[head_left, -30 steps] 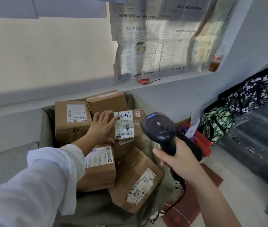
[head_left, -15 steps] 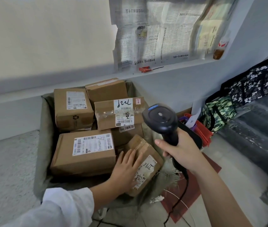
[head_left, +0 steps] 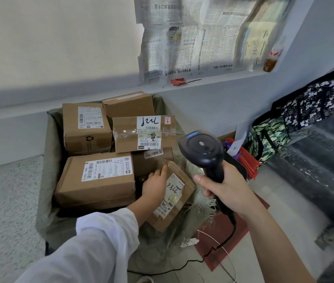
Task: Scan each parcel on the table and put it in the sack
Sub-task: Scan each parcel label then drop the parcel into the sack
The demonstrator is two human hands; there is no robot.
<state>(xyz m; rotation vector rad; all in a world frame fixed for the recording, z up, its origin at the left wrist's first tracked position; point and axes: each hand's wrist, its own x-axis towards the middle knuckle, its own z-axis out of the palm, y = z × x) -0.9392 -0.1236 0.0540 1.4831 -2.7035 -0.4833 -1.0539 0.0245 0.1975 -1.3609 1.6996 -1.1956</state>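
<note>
Boxes (head_left: 94, 178): six
Sack (head_left: 48, 160): one
Scanner (head_left: 202, 150): one
Hands: two, left hand (head_left: 155, 185), right hand (head_left: 228, 189)
Patterned bags (head_left: 268, 137): two

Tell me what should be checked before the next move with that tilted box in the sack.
1. Scanner held: ok, the right hand grips the scanner.
2. Left hand on the tilted parcel: ok, it rests there.
3. Parcel lying flat: not ok, it leans at the sack edge.
4. Label showing: ok, it faces up.
5. Already scanned: cannot tell.
</note>
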